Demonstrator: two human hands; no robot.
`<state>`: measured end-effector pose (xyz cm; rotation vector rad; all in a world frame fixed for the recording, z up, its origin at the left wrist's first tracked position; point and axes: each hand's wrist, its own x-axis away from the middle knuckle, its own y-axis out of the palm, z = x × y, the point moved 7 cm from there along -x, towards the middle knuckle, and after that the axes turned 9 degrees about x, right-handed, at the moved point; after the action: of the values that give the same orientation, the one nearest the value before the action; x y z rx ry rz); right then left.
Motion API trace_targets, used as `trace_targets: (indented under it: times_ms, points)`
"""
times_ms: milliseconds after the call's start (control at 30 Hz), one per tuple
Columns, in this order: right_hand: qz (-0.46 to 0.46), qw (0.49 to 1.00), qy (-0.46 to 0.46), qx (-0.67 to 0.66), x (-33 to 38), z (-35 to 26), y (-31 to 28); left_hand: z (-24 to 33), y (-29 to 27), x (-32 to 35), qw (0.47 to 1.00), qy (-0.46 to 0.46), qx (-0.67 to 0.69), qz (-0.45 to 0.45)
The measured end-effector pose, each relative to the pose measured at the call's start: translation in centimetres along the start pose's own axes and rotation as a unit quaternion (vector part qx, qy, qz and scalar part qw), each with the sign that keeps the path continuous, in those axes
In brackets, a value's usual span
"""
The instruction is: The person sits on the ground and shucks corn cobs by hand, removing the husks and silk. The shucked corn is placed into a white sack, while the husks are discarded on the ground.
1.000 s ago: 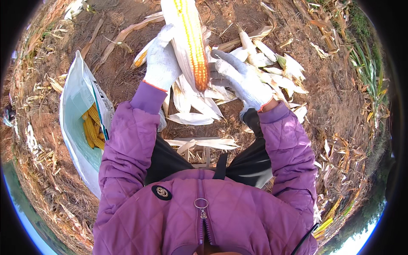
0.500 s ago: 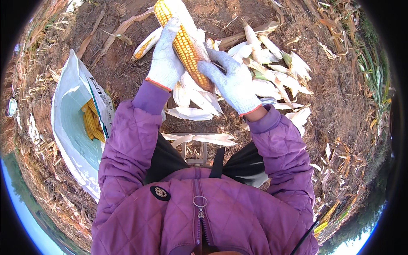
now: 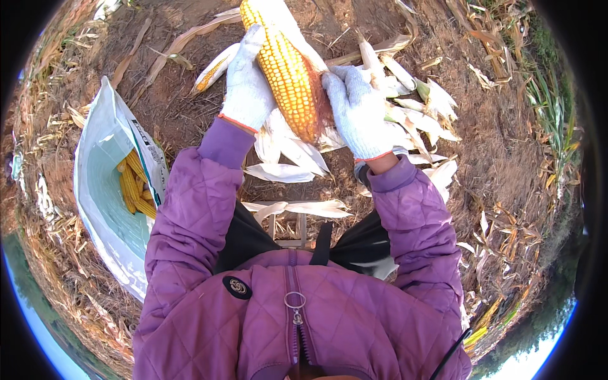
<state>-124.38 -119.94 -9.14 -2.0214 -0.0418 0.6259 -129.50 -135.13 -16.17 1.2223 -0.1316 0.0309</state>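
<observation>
A large yellow ear of corn is held up in front of me, tilted, with pale husk still along its right side and reddish-brown silk by its lower part. My left hand, in a white knitted glove, is closed round the ear's left side, thumb up along the kernels. On the other side my right hand, gloved the same way, has its fingers pressed together at the edge of the husk and silk. The husk part inside its grip is mostly hidden.
At my left a white sack stands with its mouth open, several husked ears inside. Peeled husks are heaped on the soil beyond and right of my hands. A partly husked ear lies left of the held one.
My right hand has moved right, drawing husk and silk away from the ear, so more kernels show. My left hand keeps its grip on the ear.
</observation>
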Motion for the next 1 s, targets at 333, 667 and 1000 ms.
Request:
trace_targets:
  times_ms: [333, 667, 1000]
  points:
    - [0.131, 0.987, 0.08, 0.054, -1.9, 5.5, -3.4, -3.0, 0.6, 3.6, 0.973, -0.184, -0.138, 0.038]
    - [0.165, 0.911, 0.367, 0.09, 0.1, 23.2, -11.1, -4.3, 2.8, 7.3, 0.924, -0.292, -0.227, -0.099]
    - [-0.593, 0.802, -0.064, 0.039, 6.0, 2.3, 5.6, 1.5, -1.2, 0.9, 0.995, -0.025, -0.097, 0.006]
